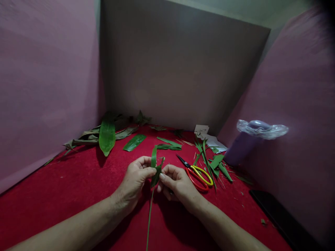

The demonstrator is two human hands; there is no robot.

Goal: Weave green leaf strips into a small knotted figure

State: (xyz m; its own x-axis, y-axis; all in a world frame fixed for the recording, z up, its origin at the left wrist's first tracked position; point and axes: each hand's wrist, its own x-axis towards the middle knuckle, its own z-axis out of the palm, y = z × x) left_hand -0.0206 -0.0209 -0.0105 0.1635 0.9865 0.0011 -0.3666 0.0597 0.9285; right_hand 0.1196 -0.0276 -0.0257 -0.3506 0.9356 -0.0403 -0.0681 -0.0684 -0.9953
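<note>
Through my feed I see what looks like a small craft booth: pink side wall (298, 83), grey back panel (178, 69), red cloth (65, 188), scissors (190, 169), leaf cuttings (134, 142).

Leaf strip (154, 157) between hands (134, 177) (181, 184); scissors (186, 163) right; leaf pile (107, 136) behind, left.

Left hand (134, 179), right hand (179, 184): two marked dial centre.
Scissors (190, 167): one pair lay at 3 o'clock.
Purple object (238, 150): one was at 2 o'clock.
Black slab (282, 218): one lay at 4 o'clock.
Leaf pieces (134, 143): overlap prevented exact counting.

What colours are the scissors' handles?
One red handle, one yellow handle; the head view shows them.
</note>
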